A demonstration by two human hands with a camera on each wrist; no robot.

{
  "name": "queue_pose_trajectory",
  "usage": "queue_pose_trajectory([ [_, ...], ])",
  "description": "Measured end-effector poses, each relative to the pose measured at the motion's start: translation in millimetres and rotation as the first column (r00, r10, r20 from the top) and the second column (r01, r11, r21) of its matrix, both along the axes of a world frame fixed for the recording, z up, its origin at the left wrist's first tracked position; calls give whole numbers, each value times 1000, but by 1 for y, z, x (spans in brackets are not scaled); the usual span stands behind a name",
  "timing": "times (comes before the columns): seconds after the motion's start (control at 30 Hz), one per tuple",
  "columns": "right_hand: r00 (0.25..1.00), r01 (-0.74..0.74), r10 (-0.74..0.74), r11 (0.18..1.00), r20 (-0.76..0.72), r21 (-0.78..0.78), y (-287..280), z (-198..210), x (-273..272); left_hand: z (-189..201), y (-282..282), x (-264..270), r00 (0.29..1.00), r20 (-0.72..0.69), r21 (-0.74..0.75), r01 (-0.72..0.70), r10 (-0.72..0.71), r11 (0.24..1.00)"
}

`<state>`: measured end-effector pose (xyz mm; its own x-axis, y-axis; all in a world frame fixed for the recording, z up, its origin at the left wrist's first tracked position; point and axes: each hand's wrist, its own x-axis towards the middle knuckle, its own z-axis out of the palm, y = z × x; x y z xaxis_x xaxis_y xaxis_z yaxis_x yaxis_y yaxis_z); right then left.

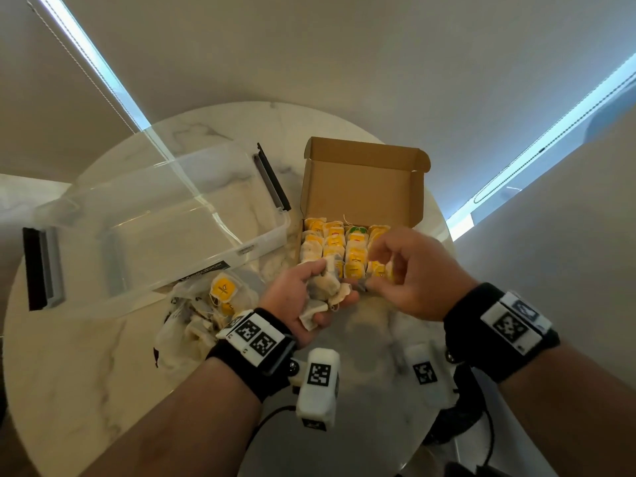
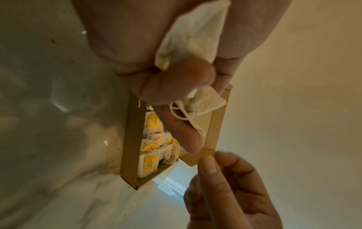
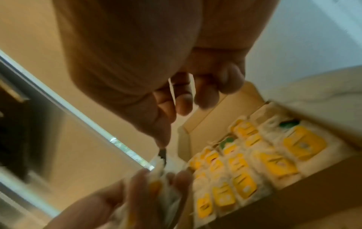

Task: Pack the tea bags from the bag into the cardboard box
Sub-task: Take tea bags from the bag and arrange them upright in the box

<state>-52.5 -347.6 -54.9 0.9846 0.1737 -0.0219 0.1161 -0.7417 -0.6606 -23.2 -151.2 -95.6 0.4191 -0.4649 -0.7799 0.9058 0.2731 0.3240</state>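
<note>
The open cardboard box (image 1: 361,187) stands on the table with its lid raised, and rows of yellow-tagged tea bags (image 1: 335,247) fill it. My left hand (image 1: 296,299) hovers at the box's front edge and grips a bundle of several tea bags (image 1: 330,287). The left wrist view shows that bundle (image 2: 195,34) squeezed in the palm above the box (image 2: 131,139). My right hand (image 1: 389,270) hangs over the box's front right corner. Its fingers are loosely curled, with nothing visibly between them, and its thumb tip is close to the bundle (image 3: 158,164).
A crumpled clear plastic bag (image 1: 203,315) with more tea bags lies on the round marble table (image 1: 86,373), left of my left wrist. A big transparent storage bin (image 1: 155,228) with grey clips stands at the left, close to the box. Walls rise behind the table.
</note>
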Motion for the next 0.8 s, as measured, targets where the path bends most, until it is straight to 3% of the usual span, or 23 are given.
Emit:
queue_pose_trajectory([
  [0.13,990,-140,139,986,14,93,18,-3,-13,8,-5,3,1000,-2,-30,27,-27,999],
  [0.33,981,-168,166,986,99,10,21,-18,-15,11,-4,4,999,9,27,53,-53,998],
  [0.43,999,34,-41,982,33,184,22,-17,-16,10,-1,2,999,-4,60,50,-50,997],
  [0.57,935,353,-309,865,-174,357,16,-15,-3,0,6,-4,998,49,177,28,-37,984],
  [0.63,909,407,-339,848,-242,339,14,-16,11,-4,8,-7,999,43,196,11,-20,981],
  [0.8,868,394,-294,898,-399,197,33,-27,60,-15,16,-8,999,-6,224,-49,52,973],
])
